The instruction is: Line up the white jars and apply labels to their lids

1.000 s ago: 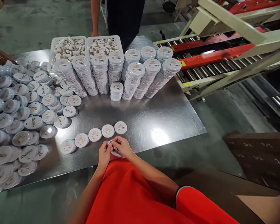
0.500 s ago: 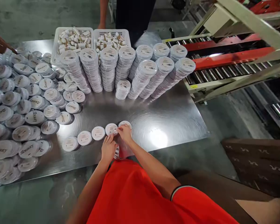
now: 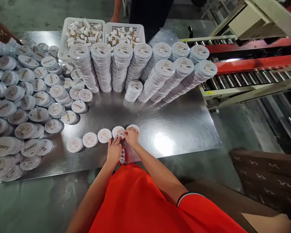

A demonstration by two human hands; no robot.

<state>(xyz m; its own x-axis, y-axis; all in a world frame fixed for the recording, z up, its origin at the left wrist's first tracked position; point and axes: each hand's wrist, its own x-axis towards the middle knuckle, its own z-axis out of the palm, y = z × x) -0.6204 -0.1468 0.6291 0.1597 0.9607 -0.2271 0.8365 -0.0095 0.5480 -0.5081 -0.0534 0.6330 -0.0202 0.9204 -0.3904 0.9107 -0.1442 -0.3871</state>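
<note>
Five flat round white jars stand in a slanting row near the metal table's front edge. At the fourth jar (image 3: 118, 131), my right hand (image 3: 131, 137) pinches a small white barcode sticker (image 3: 120, 134) against its top. Behind those fingers the fifth jar (image 3: 135, 127) is partly hidden. The fingertips of my left hand (image 3: 114, 151) rest at the near rim of the fourth jar. A strip of barcode stickers (image 3: 122, 156) shows from that hand's thumb side, apparently held in it. Left of my hands are the third jar (image 3: 104, 135), the second jar (image 3: 90, 139) and the first jar (image 3: 74, 144).
Many loose white jars (image 3: 38, 114) crowd the table's left side. Tall jar stacks (image 3: 122, 68) and a short stack (image 3: 134, 90) line the back. Two white baskets (image 3: 63, 48) hold small bottles. A roller conveyor (image 3: 244, 77) stands at right; another person's arm (image 3: 116, 11) is behind.
The view has shifted slightly, moving the back stacks rightward and upward in the picture. Both hands stay at the fourth jar; the sticker now lies closer along its top.
</note>
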